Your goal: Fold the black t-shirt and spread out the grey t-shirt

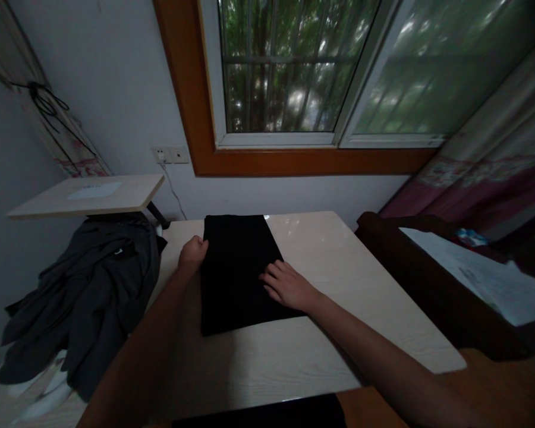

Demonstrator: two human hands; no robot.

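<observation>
A black piece of folded cloth [236, 273] lies flat on the pale wood-grain table [339, 267], its kind of garment not clear. My left hand [193, 254] is at the cloth's left edge, its fingers curled closed on that edge. Over the right edge rests my right hand [288, 285], palm down with the fingers spread on the fabric. Both forearms reach in from the bottom of the view.
Dark grey clothes [111, 279] are heaped at the left under a small raised wooden shelf [89, 196]. A wall socket [172, 155] with a plugged cable sits behind. At right stands a dark brown piece of furniture [410, 285] bearing a whitish sheet [477, 273].
</observation>
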